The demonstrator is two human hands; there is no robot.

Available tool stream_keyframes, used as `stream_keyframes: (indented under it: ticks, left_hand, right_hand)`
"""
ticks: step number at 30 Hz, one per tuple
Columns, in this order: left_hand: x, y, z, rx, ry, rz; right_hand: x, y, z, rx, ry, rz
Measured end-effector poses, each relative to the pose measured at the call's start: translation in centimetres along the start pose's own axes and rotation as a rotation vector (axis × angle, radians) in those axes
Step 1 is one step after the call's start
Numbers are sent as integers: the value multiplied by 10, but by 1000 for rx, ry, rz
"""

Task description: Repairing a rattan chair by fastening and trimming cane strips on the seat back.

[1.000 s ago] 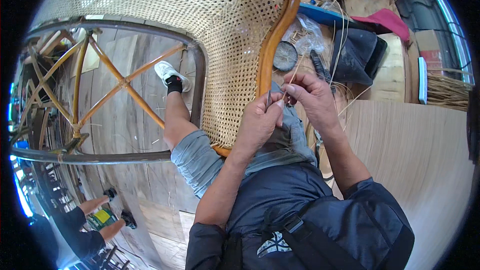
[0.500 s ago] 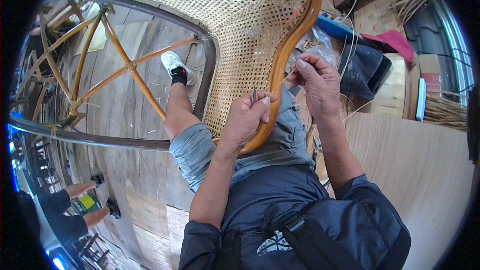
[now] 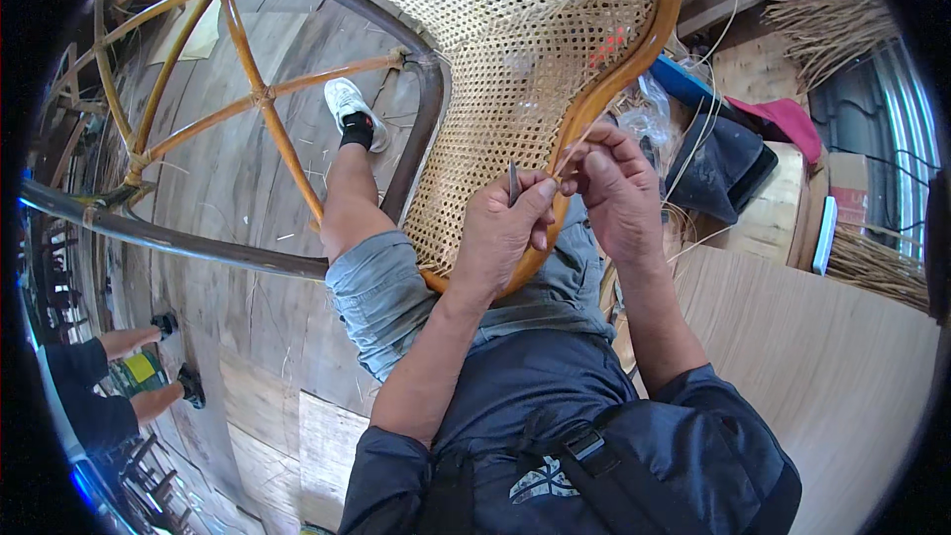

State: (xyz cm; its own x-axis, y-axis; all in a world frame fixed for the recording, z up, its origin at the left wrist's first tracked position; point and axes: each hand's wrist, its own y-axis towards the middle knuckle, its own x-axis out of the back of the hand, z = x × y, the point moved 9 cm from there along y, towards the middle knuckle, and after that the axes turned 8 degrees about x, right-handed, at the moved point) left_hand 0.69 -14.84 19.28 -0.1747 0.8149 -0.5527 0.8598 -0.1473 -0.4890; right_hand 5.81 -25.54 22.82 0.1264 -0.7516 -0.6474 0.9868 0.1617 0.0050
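Note:
A woven cane panel (image 3: pixel 505 89) in a curved orange-brown rattan frame (image 3: pixel 662 25) leans across my lap. My left hand (image 3: pixel 503 223) is closed near the frame's lower right curve, with a slim pointed metal tool (image 3: pixel 513 181) sticking up from the fist. Its thumb and forefinger pinch together by the frame's edge, close to my right hand's fingertips. My right hand (image 3: pixel 624 203) is closed on a thin pale cane strand (image 3: pixel 584 139), just right of the frame. Where the strand runs between the fingers is partly hidden.
A dark rattan frame (image 3: pixel 188 246) with crossed poles stands at left on the plank floor. On the right lie a dark bag (image 3: pixel 718 163), a pink cloth (image 3: pixel 778 124), cane bundles (image 3: pixel 877 266) and a pale wooden board (image 3: pixel 792 337). Another person's legs (image 3: pixel 149 401) show at lower left.
My right hand has come left and down, bringing its fingertips beside those of my left hand. The view has shifted slightly, and the panel sits further right in it.

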Motion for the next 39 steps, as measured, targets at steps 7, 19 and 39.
stream_keyframes:
  ticks: [7,19,39]
  left_hand:
    - [12,-12,-14,-113,350,-125]
    - [40,-12,-68,-569,796,-272]
    - [30,-76,-83,-651,642,-306]
  right_hand:
    - [-13,1,-16,116,-775,162]
    - [-44,41,-41,-39,-502,146]
    - [-99,9,-22,-72,-393,359]
